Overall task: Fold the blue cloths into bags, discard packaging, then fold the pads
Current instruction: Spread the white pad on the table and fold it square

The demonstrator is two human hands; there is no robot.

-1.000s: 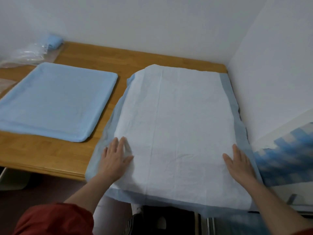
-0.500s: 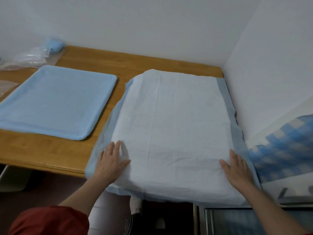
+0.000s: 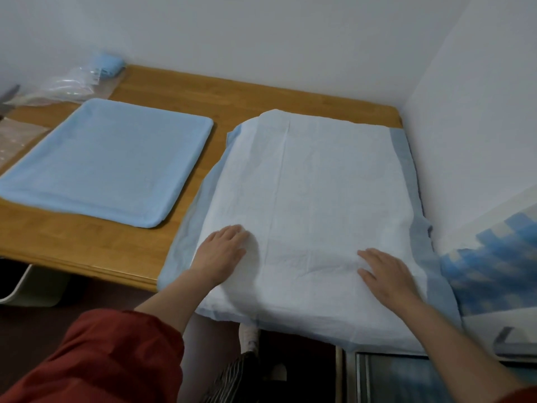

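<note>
A large white pad point(image 3: 313, 205) with blue borders lies spread over the right half of the wooden table point(image 3: 96, 245), its near edge hanging over the table's front. My left hand point(image 3: 222, 253) lies flat on the pad's near left part, fingers straight. My right hand point(image 3: 385, 273) lies flat on the pad's near right part, fingers spread and pointing left. A second, light blue pad point(image 3: 113, 161) lies flat on the table's left half. A rolled blue cloth point(image 3: 108, 64) sits at the far left corner beside clear plastic packaging point(image 3: 68, 87).
White walls close off the table's far side and right side. A blue and white checked fabric point(image 3: 491, 266) lies to the right of the pad. A patterned sheet point(image 3: 14, 141) shows at the left edge. Below the table's front edge is dark floor.
Both hands have slid inward over the white pad, toward its middle; the right hand moved furthest to the left. The pad's near part looks a little more creased.
</note>
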